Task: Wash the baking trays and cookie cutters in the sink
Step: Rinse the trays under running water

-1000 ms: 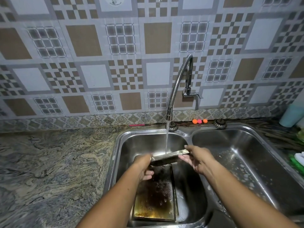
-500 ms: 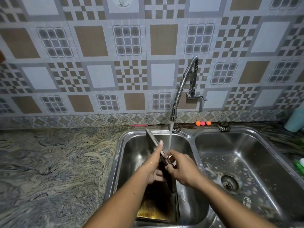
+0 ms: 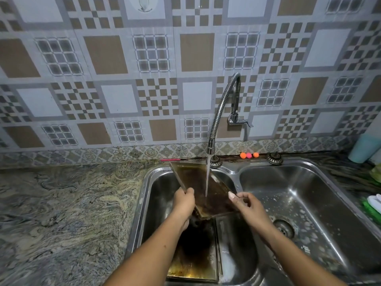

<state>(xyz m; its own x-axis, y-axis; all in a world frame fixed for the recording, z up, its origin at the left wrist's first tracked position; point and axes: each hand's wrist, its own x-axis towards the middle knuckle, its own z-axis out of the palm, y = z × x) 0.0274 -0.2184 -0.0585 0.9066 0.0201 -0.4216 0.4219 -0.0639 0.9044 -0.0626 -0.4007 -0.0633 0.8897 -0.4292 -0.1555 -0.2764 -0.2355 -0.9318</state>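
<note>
Water [image 3: 207, 176] runs from the flexible tap [image 3: 223, 112] onto the baking tray [image 3: 198, 180], which is held over the left bowl [image 3: 160, 193] of the double steel sink [image 3: 141, 193]. The tray is tilted: its far end is raised near the back rim, and its near end is lower, between the two hands. Its upper face is dark brown and stained, and the stream lands near the middle of that face.

The left hand [image 3: 183, 203] grips the tray's left edge with curled fingers. The right hand [image 3: 247, 207] holds the right edge, thumb on top and fingers curled below.

Left bowl contents: a second tray [image 3: 193, 259] lies flat on the bottom, below the held one. It is blackened in the middle and yellow-brown toward its near edge.

Right bowl [image 3: 309, 182] contents: soap suds scattered over the floor around the drain [image 3: 283, 227]. No utensil shows in it.

The patterned stone counter [image 3: 61, 213] extends to the left of the sink. Three small balls [image 3: 249, 155], orange and pink, sit at the foot of the wall tiles behind the sink divider. A pale teal container [image 3: 362, 149] stands at the right edge.
</note>
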